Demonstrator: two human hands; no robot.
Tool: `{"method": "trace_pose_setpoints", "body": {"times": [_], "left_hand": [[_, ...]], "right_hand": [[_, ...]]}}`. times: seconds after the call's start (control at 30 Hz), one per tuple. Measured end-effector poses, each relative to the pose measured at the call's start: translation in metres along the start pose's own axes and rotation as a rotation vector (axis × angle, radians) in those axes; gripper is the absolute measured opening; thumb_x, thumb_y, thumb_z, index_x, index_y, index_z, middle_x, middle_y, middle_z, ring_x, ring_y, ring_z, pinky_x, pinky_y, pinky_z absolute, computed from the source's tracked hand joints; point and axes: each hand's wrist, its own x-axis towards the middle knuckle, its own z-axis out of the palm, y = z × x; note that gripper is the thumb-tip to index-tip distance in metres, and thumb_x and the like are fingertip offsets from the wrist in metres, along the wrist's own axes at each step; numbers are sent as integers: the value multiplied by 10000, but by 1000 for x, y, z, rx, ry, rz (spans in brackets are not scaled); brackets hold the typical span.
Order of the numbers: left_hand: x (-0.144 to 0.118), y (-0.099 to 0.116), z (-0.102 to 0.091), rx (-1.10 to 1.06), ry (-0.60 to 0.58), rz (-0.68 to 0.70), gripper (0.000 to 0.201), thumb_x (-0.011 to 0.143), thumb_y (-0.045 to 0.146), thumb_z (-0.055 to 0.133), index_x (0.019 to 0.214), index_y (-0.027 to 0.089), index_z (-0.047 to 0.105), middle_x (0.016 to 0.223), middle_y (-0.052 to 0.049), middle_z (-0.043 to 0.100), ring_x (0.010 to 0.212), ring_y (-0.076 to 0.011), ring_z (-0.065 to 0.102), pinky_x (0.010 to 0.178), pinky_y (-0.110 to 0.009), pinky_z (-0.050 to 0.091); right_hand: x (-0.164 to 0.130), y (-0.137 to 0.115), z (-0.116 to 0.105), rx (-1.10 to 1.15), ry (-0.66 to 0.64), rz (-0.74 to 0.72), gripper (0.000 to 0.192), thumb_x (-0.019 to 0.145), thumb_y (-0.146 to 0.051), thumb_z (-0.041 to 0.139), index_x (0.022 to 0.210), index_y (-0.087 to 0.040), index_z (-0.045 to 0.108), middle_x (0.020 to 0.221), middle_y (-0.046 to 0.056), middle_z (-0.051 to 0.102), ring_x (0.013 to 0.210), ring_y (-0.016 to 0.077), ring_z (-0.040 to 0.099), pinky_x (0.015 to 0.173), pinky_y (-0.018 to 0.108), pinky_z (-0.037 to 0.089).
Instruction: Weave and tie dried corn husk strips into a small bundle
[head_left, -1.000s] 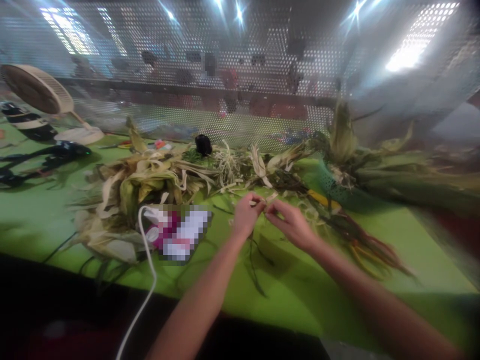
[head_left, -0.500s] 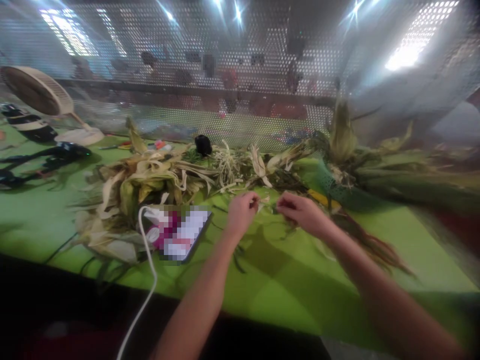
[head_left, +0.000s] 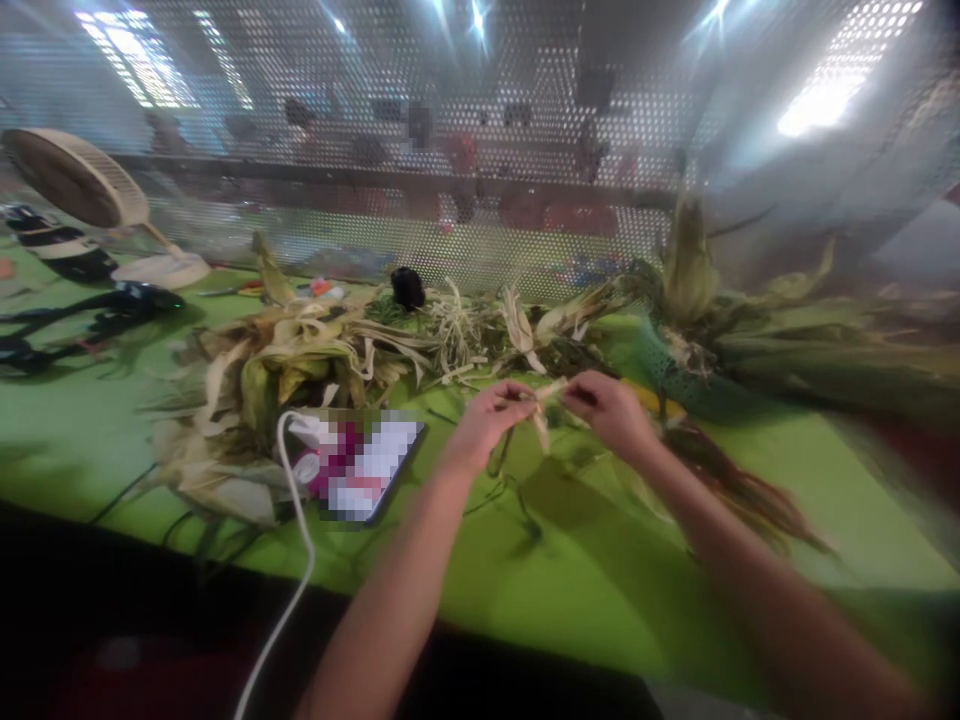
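Husk strip pinched between left hand, right hand; blurred

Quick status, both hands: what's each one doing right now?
Left hand: closed, pinching one end of a pale husk strip.
Right hand: closed, pinching the strip's other end.

Dry, papery husk strip — fibrous, matt; green table cover smooth; back screen — perforated metal.
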Motion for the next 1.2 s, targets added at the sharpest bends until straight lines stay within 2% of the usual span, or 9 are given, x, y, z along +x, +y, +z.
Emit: {"method": "trace_pose_setpoints", "body": {"times": [0.1, 0.23, 0.37, 0.43, 0.67, 0.9, 0.97, 1.1, 1.2], "left_hand": [[8, -8, -5, -114, 161, -7, 291, 691, 354, 755, 880, 167, 638, 723, -5, 662, 629, -117, 602, 663, -262, 491], [10, -10, -5, 122, 289, 60, 253, 703, 342, 728, 860, 160, 650, 752, -7, 666, 682, -126, 605, 688, -256, 474], [5, -3, 3, 368, 293, 75, 198, 724, 302, 699, 852, 159, 650, 830, -30, 690, 764, -155, 629, 743, -279, 476], [3, -1, 7, 429, 286, 93, 157, 743, 275, 675, 839, 155, 642, 835, -36, 687, 775, -158, 629, 751, -282, 479], [0, -9, 10, 551, 179, 236, 167, 815, 310, 589, 876, 165, 645, 845, -42, 695, 798, -172, 630, 715, -269, 481], [2, -11, 10, 911, 67, 288, 148, 753, 123, 544, 774, 177, 681, 786, -49, 690, 773, -183, 608, 749, -295, 468], [3, -8, 6, 865, -26, 217, 145, 745, 136, 568, 787, 179, 700, 788, -48, 705, 763, -184, 622, 744, -297, 477], [0, 3, 1, 657, -210, 129, 148, 764, 224, 631, 872, 184, 725, 912, -61, 736, 879, -203, 659, 829, -314, 487], [-5, 12, -1, 537, -273, 88, 160, 780, 284, 652, 885, 184, 720, 953, -69, 725, 904, -198, 658, 838, -316, 493]], "right_hand": [[-5, -16, 1, -2, -78, -105, 103, 835, -206, 597, 739, -197, 634, 869, 50, 630, 744, 164, 584, 659, 274, 422], [-9, -39, -2, 198, -140, -189, 114, 859, -228, 599, 749, -200, 606, 1141, 94, 631, 959, 207, 612, 800, 322, 467], [-13, -43, 7, 564, -276, -32, 147, 923, -327, 554, 864, -193, 574, 969, 68, 657, 899, 194, 608, 797, 337, 483], [-16, -42, 14, 583, -270, 35, 174, 939, -352, 529, 872, -192, 547, 853, 35, 622, 807, 170, 580, 735, 307, 471], [-21, -55, 22, 215, -226, -156, 139, 930, -200, 483, 793, -206, 501, 833, 26, 597, 744, 151, 518, 672, 269, 379], [-13, -46, 3, 135, -246, -141, 113, 903, -226, 520, 815, -204, 586, 828, 34, 633, 719, 152, 544, 659, 264, 385], [-7, -35, -6, 204, -189, -90, 113, 891, -291, 561, 842, -208, 621, 876, 38, 651, 779, 166, 572, 698, 273, 410], [2, -5, -15, 279, -42, 155, 186, 844, -390, 618, 824, -205, 636, 664, -18, 567, 607, 132, 485, 592, 255, 362], [4, 11, -10, 250, -38, 201, 228, 816, -418, 641, 802, -191, 652, 654, -13, 563, 599, 126, 452, 567, 254, 331]]}}
